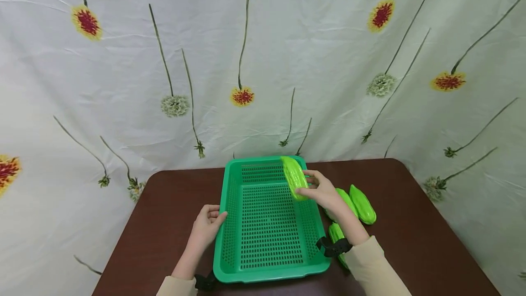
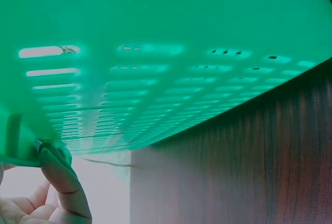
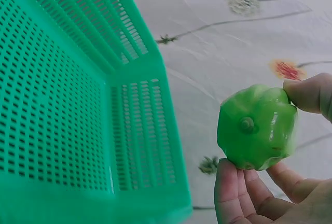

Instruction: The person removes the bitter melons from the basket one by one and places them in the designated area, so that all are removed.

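Note:
A green plastic basket (image 1: 269, 223) with slotted floor and walls stands on the table. My left hand (image 1: 208, 223) grips its left rim; in the left wrist view a finger (image 2: 65, 182) hooks under the rim. In my right hand (image 1: 322, 191) a light green bitter melon (image 1: 293, 177) is held up over the basket's right far corner. Seen end-on in the right wrist view, this bitter melon (image 3: 257, 128) sits between my thumb (image 3: 311, 94) and fingertips. Several more bitter melons (image 1: 362, 204) lie to the right of the basket, partly hidden by my right arm.
The dark brown table (image 1: 176, 200) has rounded far corners. Behind it hangs a white cloth (image 1: 205, 35) printed with flowers. A black strap (image 1: 334, 246) is worn on my right wrist, close to the basket's right rim.

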Demonstrator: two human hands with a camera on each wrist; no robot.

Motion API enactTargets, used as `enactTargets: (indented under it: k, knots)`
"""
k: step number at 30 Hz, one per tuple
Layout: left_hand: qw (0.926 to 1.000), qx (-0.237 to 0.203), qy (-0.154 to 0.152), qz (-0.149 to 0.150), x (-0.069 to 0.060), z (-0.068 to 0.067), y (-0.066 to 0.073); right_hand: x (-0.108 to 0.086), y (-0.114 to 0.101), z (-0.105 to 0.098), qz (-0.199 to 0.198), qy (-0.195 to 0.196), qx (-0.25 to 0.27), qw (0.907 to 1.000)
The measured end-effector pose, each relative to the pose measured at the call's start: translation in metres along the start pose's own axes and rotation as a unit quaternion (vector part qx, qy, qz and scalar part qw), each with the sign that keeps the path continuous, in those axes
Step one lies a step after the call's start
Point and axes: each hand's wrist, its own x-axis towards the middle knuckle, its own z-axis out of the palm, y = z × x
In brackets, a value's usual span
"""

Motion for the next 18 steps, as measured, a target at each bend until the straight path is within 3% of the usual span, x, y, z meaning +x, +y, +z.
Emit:
enactTargets:
  k: [5,18]
  knots:
    - [1.0000,-0.002,-0.008,-0.001,0.000,-0.001,0.000,-0.018,0.007,-0.023,-0.016,0.007,0.004,0.9998]
    - [0.9998,0.004,-0.017,0.001,0.000,-0.001,0.000,-0.056,0.040,-0.076,0.031,0.044,-0.020,0.9984]
